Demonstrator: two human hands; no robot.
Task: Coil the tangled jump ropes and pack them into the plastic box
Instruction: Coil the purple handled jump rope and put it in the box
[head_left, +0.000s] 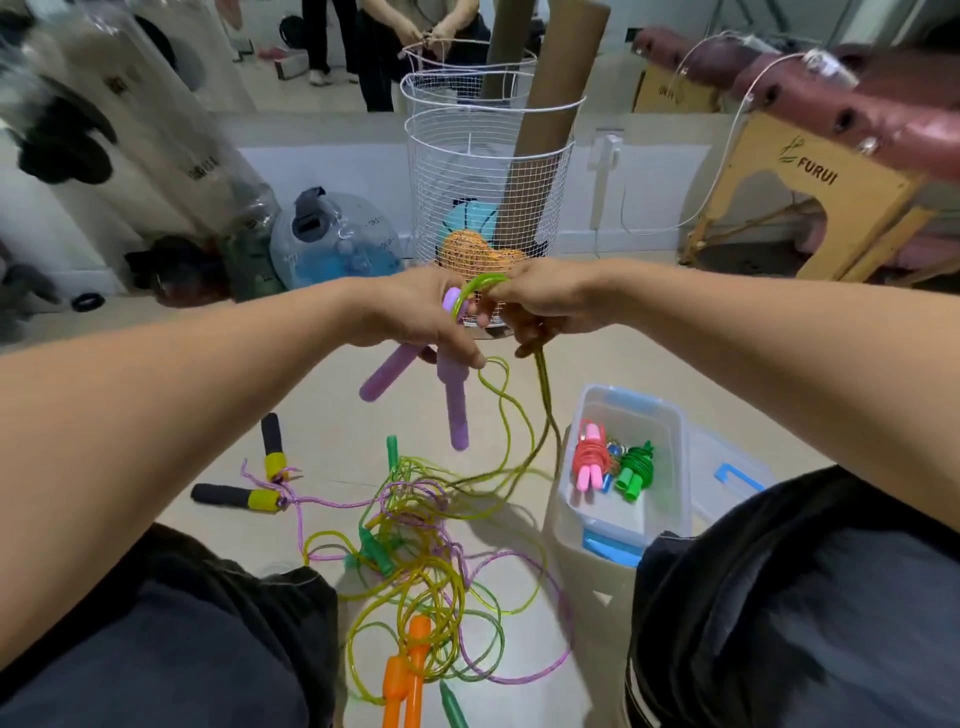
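My left hand (415, 312) grips two purple handles (457, 400) of a jump rope, which hang down from my fist. My right hand (545, 306) pinches the yellow-green rope (540, 405) and loops it over my fingers close to the left hand. The rope trails down to a tangle of ropes (421, 551) on the floor between my knees, with orange handles (405, 670), green handles and a purple cord. The clear plastic box (670, 457) stands open at the right, holding a coiled pink rope (592, 457) and a coiled green rope (636, 465).
A rope with black and yellow handles (260, 478) lies on the floor at the left. A white wire basket (488, 171) with balls and cardboard tubes stands ahead. The box lid (727, 473) lies right of the box. A wooden bench is at the far right. Another person stands behind.
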